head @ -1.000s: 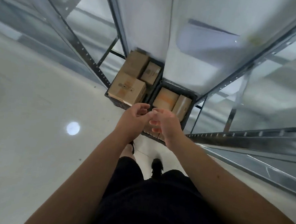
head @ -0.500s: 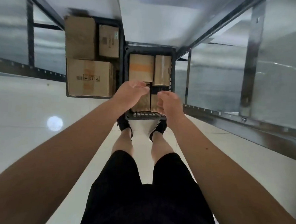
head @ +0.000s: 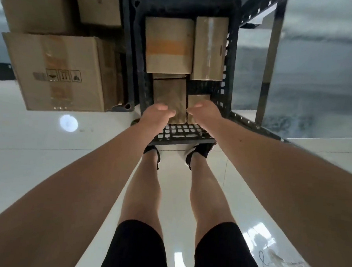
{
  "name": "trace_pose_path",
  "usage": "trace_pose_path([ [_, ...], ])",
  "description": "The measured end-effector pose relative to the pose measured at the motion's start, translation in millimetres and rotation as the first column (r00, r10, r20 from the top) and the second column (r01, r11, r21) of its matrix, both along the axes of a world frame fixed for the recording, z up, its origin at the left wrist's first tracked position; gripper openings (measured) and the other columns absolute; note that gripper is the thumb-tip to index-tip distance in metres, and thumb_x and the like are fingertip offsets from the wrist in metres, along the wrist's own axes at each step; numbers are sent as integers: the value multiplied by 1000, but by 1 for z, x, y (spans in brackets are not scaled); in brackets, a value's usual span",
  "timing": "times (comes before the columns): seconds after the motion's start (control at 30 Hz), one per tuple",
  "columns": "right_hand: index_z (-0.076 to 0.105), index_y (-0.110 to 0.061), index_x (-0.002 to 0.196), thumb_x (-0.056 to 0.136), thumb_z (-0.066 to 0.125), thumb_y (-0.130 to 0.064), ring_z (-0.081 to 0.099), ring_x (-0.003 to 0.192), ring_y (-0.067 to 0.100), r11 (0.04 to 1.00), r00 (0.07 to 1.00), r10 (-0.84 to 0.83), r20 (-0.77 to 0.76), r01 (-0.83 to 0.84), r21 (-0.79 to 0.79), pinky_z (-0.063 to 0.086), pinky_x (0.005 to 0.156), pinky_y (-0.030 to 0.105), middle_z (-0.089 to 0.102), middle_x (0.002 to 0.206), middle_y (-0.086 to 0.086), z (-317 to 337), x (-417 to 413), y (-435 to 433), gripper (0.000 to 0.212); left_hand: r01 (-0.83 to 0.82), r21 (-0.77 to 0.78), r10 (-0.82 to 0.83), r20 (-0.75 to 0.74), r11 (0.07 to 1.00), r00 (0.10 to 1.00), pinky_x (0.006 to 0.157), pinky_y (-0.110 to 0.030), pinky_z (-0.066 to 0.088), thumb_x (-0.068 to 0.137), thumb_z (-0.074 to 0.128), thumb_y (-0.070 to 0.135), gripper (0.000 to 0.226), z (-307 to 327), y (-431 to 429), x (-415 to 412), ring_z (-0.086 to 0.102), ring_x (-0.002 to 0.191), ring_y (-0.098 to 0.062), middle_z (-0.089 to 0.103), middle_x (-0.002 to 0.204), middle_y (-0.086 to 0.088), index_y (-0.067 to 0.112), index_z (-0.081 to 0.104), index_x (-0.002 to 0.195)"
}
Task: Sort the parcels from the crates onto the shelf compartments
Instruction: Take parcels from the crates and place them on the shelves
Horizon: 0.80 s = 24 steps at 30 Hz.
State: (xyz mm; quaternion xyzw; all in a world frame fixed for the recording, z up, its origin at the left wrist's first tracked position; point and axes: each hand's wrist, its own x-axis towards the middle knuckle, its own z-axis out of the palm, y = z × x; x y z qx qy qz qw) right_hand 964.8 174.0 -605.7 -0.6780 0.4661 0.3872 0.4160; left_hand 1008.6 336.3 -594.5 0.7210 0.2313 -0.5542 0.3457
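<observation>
In the last second you've leaned right in, and your left hand (head: 159, 112) and right hand (head: 205, 112) have split apart and dropped into the right-hand black crate (head: 181, 133) either side of the near brown parcel (head: 170, 95), fingers loosely curled, gripping nothing yet, so the pickup's next I reckon.

Large brown cardboard box (head: 58, 72), left side: row of framed handling pictograms (head: 63, 75), seen upside down: glass, arrows, umbrella. No words legible anywhere.

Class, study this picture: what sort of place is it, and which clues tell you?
Probably a storeroom or parcel-sorting area: a black crate holds cardboard parcels, larger cartons stand beside it, and a metal shelf frame rises over the tiled floor.
</observation>
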Motion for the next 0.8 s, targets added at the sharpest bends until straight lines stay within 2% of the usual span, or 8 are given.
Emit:
trace_pose_path([
  [0.17,63,-5,132,103,65,-30,69,113,30,996,996,93,-18,-92,17,55,104,46,69,125,16,-81,15,0,38,-53,72,56,-41,996,998,93,-34,53,100,68,37,62,-76,-7,-6,59,100,-12,56,126,2,19,47,156],
  [0.3,58,0,138,105,64,-23,67,119,35,973,975,224,-9,-223,57,55,105,48,67,131,21,-135,27,10,40,-39,169,45,-35,985,998,77,-26,49,106,62,28,52,-131,-16,-1,60,106,-23,59,137,-8,11,48,153],
  [0.37,56,0,141,105,65,-24,68,117,34,966,967,254,-2,-254,48,56,105,47,66,134,22,-160,27,15,45,11,204,-8,-15,979,1000,86,-29,49,108,59,26,47,-156,-20,3,62,119,-28,57,145,-11,8,50,150],
  [0.4,51,-2,147,104,67,-28,70,113,32,969,970,243,-12,-242,48,57,103,46,66,136,21,-171,25,18,53,16,225,-13,-15,974,1000,88,-30,50,107,60,27,47,-167,-21,3,63,115,-27,58,142,-9,8,50,149],
  [0.47,38,-10,159,101,69,-28,69,89,22,984,984,176,-27,-175,37,61,84,39,63,141,16,-196,20,20,68,-9,247,10,-1,969,1000,97,-38,54,104,63,29,52,-189,-21,3,63,116,-28,57,141,-8,10,46,150],
  [0.53,40,-14,158,96,70,-23,63,78,15,995,995,103,-16,-103,-7,58,68,32,63,140,10,-216,16,20,69,-31,276,33,-3,961,999,109,-47,50,100,65,31,61,-207,-20,5,57,128,-33,53,147,-11,13,39,153],
  [0.67,54,-16,141,93,69,-21,64,98,25,991,996,92,19,-89,-95,51,73,32,67,122,6,-237,10,16,51,-39,315,33,23,948,999,104,-46,54,92,66,42,61,-234,-22,1,62,119,-30,59,137,-4,20,45,146],
  [0.8,49,-12,147,96,64,-23,65,116,33,985,985,164,-56,-166,-50,58,92,41,64,133,13,-246,15,17,54,-53,362,37,52,931,998,108,-50,51,79,64,56,89,-256,-24,-8,58,130,-34,53,150,-5,24,35,157],
])
